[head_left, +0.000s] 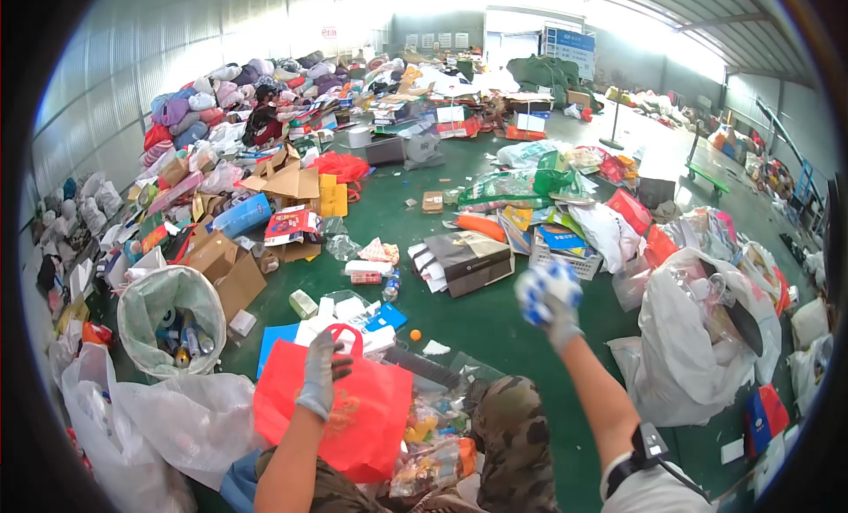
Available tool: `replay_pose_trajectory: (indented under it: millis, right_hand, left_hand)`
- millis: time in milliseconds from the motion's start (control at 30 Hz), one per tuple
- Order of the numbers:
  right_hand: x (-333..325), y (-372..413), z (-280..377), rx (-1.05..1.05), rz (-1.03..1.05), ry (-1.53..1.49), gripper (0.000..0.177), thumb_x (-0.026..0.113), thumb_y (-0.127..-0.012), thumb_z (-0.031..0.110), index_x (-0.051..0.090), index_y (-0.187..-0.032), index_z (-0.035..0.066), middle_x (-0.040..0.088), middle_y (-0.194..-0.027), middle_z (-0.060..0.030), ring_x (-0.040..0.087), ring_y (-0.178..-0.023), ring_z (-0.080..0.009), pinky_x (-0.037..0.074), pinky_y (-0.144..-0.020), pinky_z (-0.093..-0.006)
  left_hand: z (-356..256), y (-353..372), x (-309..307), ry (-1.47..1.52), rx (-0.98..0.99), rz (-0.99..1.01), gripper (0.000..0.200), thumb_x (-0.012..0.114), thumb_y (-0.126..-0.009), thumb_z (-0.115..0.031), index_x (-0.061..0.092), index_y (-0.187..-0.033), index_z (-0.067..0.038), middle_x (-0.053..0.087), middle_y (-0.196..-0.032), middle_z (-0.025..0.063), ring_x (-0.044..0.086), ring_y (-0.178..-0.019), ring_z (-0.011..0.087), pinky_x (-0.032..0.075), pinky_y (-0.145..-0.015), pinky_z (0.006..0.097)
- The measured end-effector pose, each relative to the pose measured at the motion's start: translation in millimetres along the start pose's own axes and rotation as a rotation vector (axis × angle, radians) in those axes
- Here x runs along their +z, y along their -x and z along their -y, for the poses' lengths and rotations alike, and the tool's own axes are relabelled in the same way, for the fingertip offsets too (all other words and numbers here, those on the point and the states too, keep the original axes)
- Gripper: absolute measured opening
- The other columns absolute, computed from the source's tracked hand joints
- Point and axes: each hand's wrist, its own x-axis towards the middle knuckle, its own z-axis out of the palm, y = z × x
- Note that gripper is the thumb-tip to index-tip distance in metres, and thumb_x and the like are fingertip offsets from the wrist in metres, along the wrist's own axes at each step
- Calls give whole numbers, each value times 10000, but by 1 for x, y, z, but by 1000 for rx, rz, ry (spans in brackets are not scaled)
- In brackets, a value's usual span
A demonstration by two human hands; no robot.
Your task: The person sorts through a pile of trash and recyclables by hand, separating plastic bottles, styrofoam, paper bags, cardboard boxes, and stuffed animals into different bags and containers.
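Observation:
My left hand [323, 373], in a grey glove, is over the red tote bag [375, 425] in front of my knees. Its fingers are apart and hold nothing. Out to the right, above the green floor, my gloved right hand [563, 329] grips a round blue-and-white patterned thing [546, 290], smeared by motion; it looks like a ball. Behind the bag lie a blue folder [276, 343], white papers [346, 312] and a small orange ball [415, 335]. Clear plastic packaging [433, 467] sits between the bag and my camouflage-clad leg [514, 442].
A lined bin [132, 314] holding cans and bottles stands at left. A large white sack [685, 363] stands at right. Ahead are a dark box [473, 270], a crate [579, 264] and cardboard [234, 275]. A person [262, 120] is among the far heaps.

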Motion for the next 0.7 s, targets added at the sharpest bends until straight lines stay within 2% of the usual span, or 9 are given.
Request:
replay_pose_trajectory:
  millis: [33, 67, 100, 200, 333, 467, 567, 633, 700]
  right_hand:
    - [-72, -6, -13, -9, -96, 49, 574, 658, -778, 234, 431, -1285, 91, 537, -1172, -68, 529, -1072, -204, 472, -888, -366]
    - [-191, -18, -58, 52, -156, -15, 517, 598, -841, 183, 403, -1307, 71, 511, -1215, -69, 516, -1098, -212, 443, -931, -372]
    - [-244, 19, -78, 134, -313, 87, 516, 597, -842, 186, 405, -1306, 69, 513, -1211, -72, 517, -1096, -212, 444, -926, -371]
    - [-338, 157, -136, 451, -649, 231, 511, 596, -845, 196, 410, -1303, 64, 521, -1200, -79, 519, -1088, -215, 448, -914, -368]
    - [-341, 269, -182, 727, -777, 266, 506, 594, -849, 209, 418, -1299, 58, 532, -1185, -90, 522, -1078, -218, 452, -898, -365]
    - [-287, 240, -198, 730, -700, 298, 502, 592, -853, 222, 426, -1295, 51, 543, -1170, -100, 525, -1068, -222, 457, -881, -362]
    - [-199, 103, -155, 440, -460, 365, 499, 590, -856, 232, 431, -1292, 46, 551, -1159, -108, 528, -1061, -224, 461, -869, -360]
    - [-69, -38, -52, 30, -174, 483, 498, 589, -859, 238, 435, -1290, 43, 557, -1151, -113, 529, -1056, -226, 463, -860, -358]
    - [107, -123, 109, -479, 122, 614, 497, 588, -861, 245, 439, -1288, 39, 562, -1144, -118, 531, -1051, -227, 465, -852, -357]
  left_hand:
    - [1, 9, -4, -12, -48, 42, 482, 559, -866, -415, 415, -1211, -111, 519, -1042, 105, 588, -741, 213, 510, -578, 327]
    - [-1, 19, -9, -21, -95, 83, 457, 572, -864, -392, 428, -1190, -107, 527, -1026, 110, 589, -745, 216, 513, -588, 325]
    - [5, 23, -20, -39, -123, 91, 428, 575, -865, -367, 438, -1177, -107, 536, -1018, 115, 593, -745, 222, 516, -595, 332]
    - [10, 32, -47, 55, -228, 70, 335, 571, -869, -251, 486, -1150, -90, 573, -977, 121, 615, -715, 233, 530, -597, 338]
    - [21, 25, -72, 344, -397, 22, 281, 571, -864, -218, 499, -1101, -86, 597, -920, 113, 624, -724, 248, 542, -608, 368]
    - [11, 21, -53, 310, -421, -12, 224, 564, -868, -216, 547, -1047, -81, 622, -910, 102, 630, -779, 254, 542, -654, 384]
    - [-12, 4, -18, 239, -286, 13, 209, 562, -870, -196, 552, -1040, -74, 621, -916, 101, 631, -784, 249, 539, -649, 371]
    - [-13, 1, -9, 208, -199, 29, 204, 563, -871, -187, 554, -1037, -69, 621, -916, 100, 632, -789, 248, 538, -648, 365]
    - [-10, -18, 7, 70, -163, 61, 194, 553, -880, -168, 549, -1042, -62, 617, -907, 103, 636, -751, 252, 536, -635, 360]
